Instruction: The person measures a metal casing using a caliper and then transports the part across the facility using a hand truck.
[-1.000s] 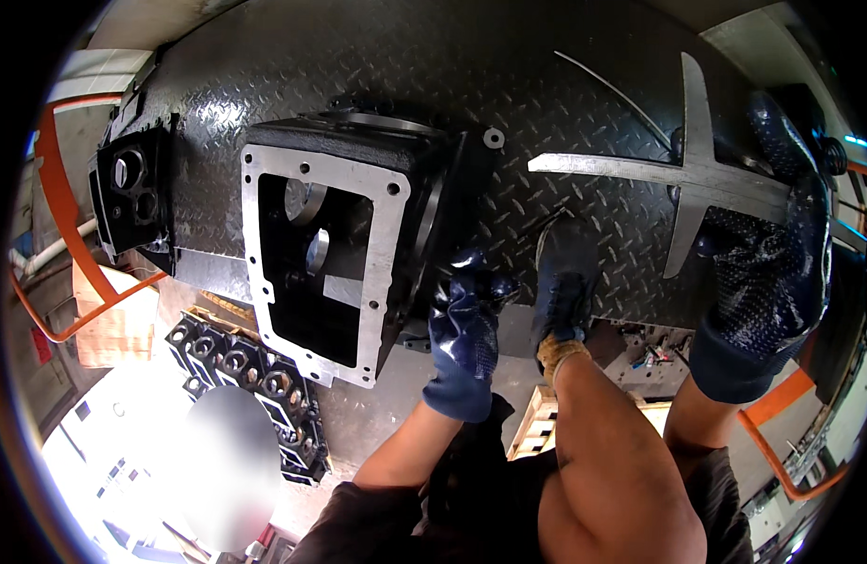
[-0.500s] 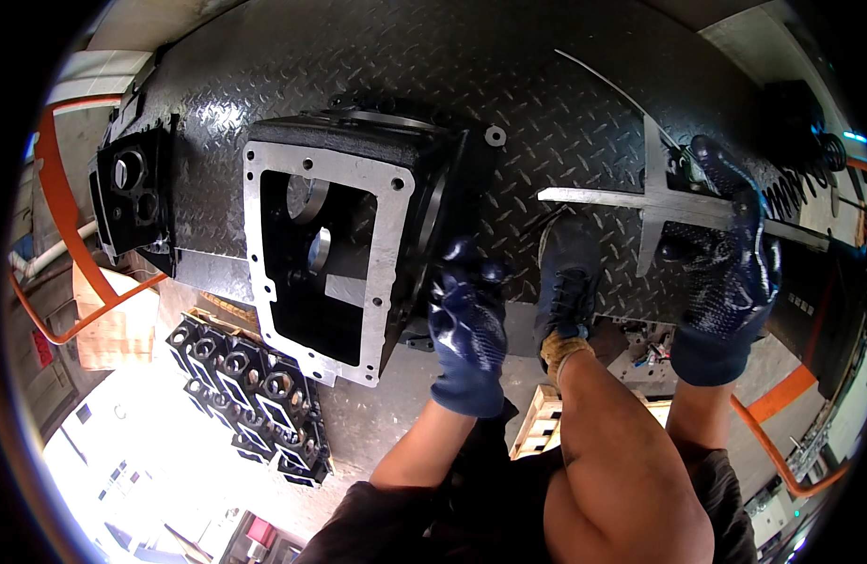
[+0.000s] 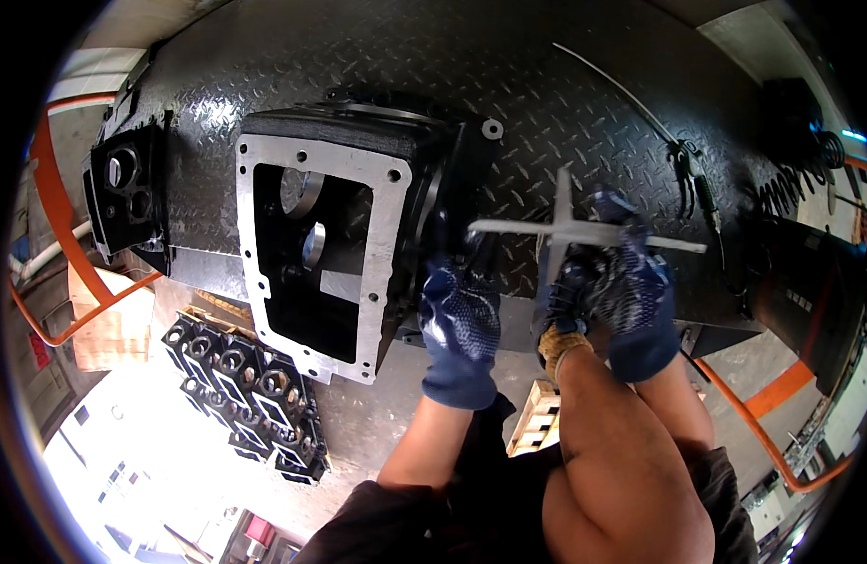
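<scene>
A large black cast housing (image 3: 257, 202) with a bare-metal flange and several bolt holes stands on a black checker-plate table (image 3: 546, 94), its opening facing me. My left hand (image 3: 460, 320), in a dark blue glove, rests against the housing's right side near the table edge. My right hand (image 3: 631, 291), gloved the same, grips a grey cross-shaped wrench (image 3: 565, 228) just above the plate, right of the housing. My raised knee and dark shoe (image 3: 558, 303) sit between the two hands.
A smaller black casting (image 3: 123, 193) sits at the table's left end. Several black castings (image 3: 245, 395) lie on the floor below. An orange rail (image 3: 48, 188) curves at the left. A cabled tool (image 3: 689, 174) lies on the plate at the right. A wooden pallet (image 3: 532, 428) is underfoot.
My right hand has brought the cross wrench leftward and lower, closer to the housing. My left hand has shifted slightly up against the housing's side.
</scene>
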Demonstrator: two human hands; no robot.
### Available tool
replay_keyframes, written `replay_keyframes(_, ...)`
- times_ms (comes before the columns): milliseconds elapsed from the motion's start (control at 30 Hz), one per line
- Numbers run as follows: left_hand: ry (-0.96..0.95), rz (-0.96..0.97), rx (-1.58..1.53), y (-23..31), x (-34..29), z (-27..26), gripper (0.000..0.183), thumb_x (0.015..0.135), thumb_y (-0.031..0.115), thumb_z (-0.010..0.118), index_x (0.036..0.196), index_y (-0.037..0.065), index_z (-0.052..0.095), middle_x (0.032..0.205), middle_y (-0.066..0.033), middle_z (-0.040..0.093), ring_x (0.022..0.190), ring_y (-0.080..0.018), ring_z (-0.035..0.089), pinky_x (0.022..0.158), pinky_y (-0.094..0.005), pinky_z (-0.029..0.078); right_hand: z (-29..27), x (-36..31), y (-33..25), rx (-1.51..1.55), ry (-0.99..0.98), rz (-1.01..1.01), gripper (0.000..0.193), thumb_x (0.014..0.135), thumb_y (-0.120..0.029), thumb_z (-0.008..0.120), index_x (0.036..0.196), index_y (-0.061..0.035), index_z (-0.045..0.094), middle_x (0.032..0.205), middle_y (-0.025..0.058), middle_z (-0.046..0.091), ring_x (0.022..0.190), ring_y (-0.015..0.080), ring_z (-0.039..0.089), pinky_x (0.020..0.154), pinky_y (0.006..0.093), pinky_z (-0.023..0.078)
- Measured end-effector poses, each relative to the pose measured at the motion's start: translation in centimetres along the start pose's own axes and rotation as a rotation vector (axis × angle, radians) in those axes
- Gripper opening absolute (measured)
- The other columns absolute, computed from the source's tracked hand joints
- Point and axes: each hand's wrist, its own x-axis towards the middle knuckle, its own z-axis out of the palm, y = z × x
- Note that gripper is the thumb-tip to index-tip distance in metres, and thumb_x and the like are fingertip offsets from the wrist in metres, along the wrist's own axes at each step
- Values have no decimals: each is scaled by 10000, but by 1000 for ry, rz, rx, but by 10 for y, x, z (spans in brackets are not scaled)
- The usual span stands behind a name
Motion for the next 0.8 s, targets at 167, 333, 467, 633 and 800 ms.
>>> replay_keyframes(167,-197,347,1138,1,-3,-30,392,938,35,603,1326,16,552,1277,-181,620,1162,-306,612,999,-381,493,7,1,38,589,-82,276,465,1022,-337,532,1389,-54,500,1352,117,551,1088,247,622,907,425,560)
replay_keyframes(333,-105,610,1432,-14,-6,-56,475,796,-89,640,1260,0,593,1251,-215,629,1109,-356,639,958,-391,518,22,2,62,676,-300,358,571,999,-393,556,1433,-38,445,1404,134,523,1255,276,542,1036,451,492)
replay_keyframes(467,-148,443,1202,-5,-7,-27,686,706,-204,521,1356,14,515,1318,-208,597,1187,-334,609,1016,-372,482,12,3,66,489,-407,292,610,1002,-394,548,1466,-29,395,1437,138,490,1308,266,498,1104,425,428)
replay_keyframes(633,-70,436,1047,-13,-6,-15,618,783,-215,484,1357,11,508,1351,-205,573,1200,-335,604,1030,-376,481,-4,-1,65,192,-469,218,583,1020,-332,526,1478,-6,371,1442,141,489,1332,267,477,1121,427,399)
replay_keyframes(800,-89,630,1188,-18,-3,-20,543,825,-181,555,1336,1,522,1339,-210,577,1215,-332,591,1028,-382,487,-48,8,40,202,-520,231,606,973,-288,606,1464,-11,385,1404,151,531,1264,284,546,1070,422,446)
